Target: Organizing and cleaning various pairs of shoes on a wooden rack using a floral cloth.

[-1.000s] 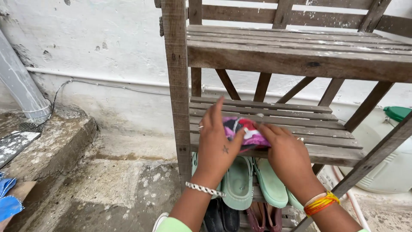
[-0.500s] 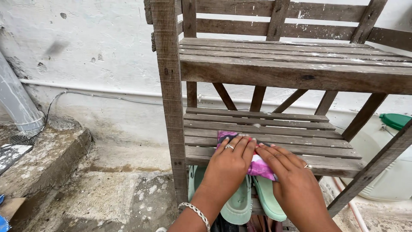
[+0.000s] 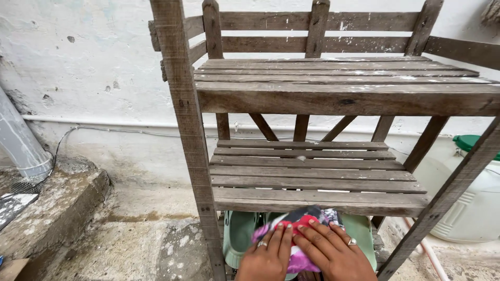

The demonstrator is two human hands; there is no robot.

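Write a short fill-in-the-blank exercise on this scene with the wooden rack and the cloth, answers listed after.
1. Both hands press on a multicoloured cloth that lies below the ____ shelf of the wooden rack.
2. The left hand wears a ____ on one of its fingers.
3. Beneath the cloth lie pale ____ sandals.
4. The white container right of the rack has a ____ lid.

Missing words: middle; ring; green; green
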